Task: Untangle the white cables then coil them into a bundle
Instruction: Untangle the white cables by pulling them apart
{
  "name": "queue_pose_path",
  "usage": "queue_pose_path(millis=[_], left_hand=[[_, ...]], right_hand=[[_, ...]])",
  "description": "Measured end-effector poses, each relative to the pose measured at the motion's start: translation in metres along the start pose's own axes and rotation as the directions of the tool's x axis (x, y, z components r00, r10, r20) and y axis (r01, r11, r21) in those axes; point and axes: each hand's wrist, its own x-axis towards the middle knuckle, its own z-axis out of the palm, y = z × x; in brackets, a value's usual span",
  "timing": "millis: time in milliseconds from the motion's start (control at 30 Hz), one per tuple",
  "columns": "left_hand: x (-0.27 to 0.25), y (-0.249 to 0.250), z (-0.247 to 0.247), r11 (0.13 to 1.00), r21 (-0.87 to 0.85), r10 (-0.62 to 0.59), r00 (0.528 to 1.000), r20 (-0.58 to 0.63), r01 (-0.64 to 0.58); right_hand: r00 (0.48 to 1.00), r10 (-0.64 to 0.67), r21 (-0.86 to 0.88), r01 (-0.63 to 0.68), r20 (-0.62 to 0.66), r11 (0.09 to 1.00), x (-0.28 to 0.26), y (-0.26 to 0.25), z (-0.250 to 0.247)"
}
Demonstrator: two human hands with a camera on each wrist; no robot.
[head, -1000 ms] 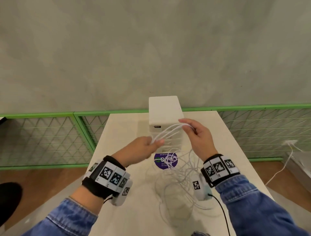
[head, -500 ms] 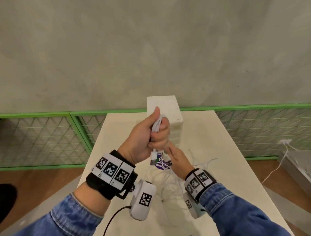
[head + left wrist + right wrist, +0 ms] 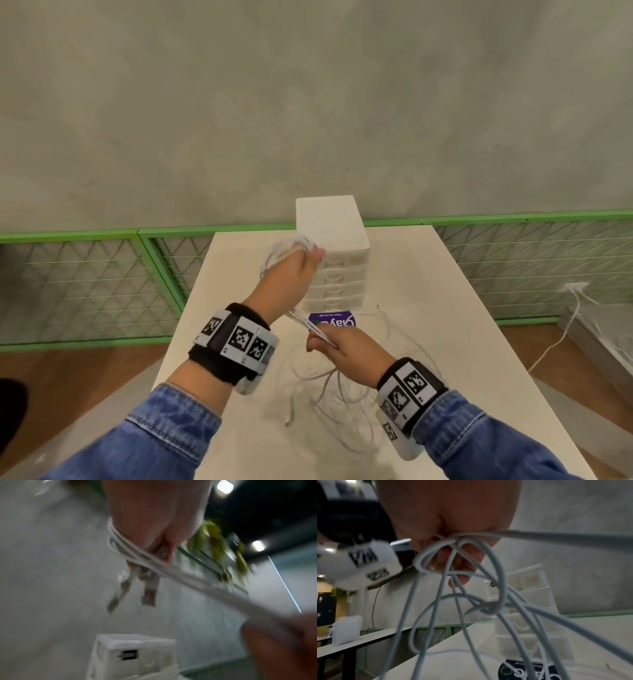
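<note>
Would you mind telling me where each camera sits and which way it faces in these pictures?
Head: worn on the head, looks forward and down at the table, drawer unit and cables; both forearms, wristbands, the left hand and the right hand show.
Left wrist: under the left hand, looks along it and upward; palm and cables wound round it show, blurred.
Right wrist: under the right hand, looks along the fingers to the hanging cables; the other wristband shows.
All three share the drawer unit and cables.
</note>
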Motion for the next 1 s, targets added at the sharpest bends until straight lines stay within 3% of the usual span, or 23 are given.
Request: queue_pose_path(millis=[33,67,200,300,367,433,533,667,767,867,1000], left_hand=[[-0.004,-0.003,0.002,0.982,0.185,-0.067,0.983,0.168,0.036],[-0.008,-0.004,0.004,0.965,0.26,-0.114,0.95,0.29,0.036],[-0.021,-0.01,0.011,0.981,0.04,-0.177,0.804,0.567,0.187],[-0.026,-0.009,0.011,0.971,-0.065,-0.133,0.746,0.652,0.231],[-0.027,-0.007,0.008,0.975,-0.103,-0.086,0.762,0.642,0.197],[-0.027,-0.008,0.003,0.943,-0.225,-0.068,0.803,0.592,0.246],[-0.027,-0.01,-0.002,0.832,-0.446,-0.056,0.851,0.523,0.329],[-0.032,-0.004,0.003,0.705,-0.599,-0.036,0.862,0.505,0.38],[-0.036,-0.003,0.008,0.638,-0.652,-0.026,0.858,0.513,0.409],[-0.037,-0.005,0.008,0.597,-0.709,-0.001,0.885,0.466,0.375],[-0.036,-0.002,0.007,0.579,-0.744,-0.019,0.918,0.396,0.333]], right_hand=[[1.0,0.005,0.015,-0.005,-0.013,1.0,0.0,0.002,-0.004],[0.999,0.013,0.032,-0.012,-0.031,0.999,-0.001,0.002,-0.009],[0.987,0.078,0.268,-0.038,-0.138,0.963,-0.001,0.005,-0.027],[0.976,0.086,0.295,-0.024,-0.199,0.955,0.001,0.006,-0.041],[0.956,0.091,0.221,-0.027,-0.28,0.975,0.002,0.012,-0.048],[0.92,0.068,0.122,-0.022,-0.385,0.992,0.0,0.019,-0.053],[0.845,0.029,0.035,-0.012,-0.534,0.999,-0.002,0.028,-0.052],[0.771,0.036,-0.081,-0.112,-0.636,0.99,-0.002,0.038,-0.048],[0.732,0.079,-0.003,-0.11,-0.677,0.994,-0.007,0.037,-0.053],[0.698,0.141,0.078,-0.122,-0.702,0.989,-0.012,0.031,-0.055],[0.762,0.363,0.308,-0.224,-0.536,0.925,-0.018,0.023,-0.041]])
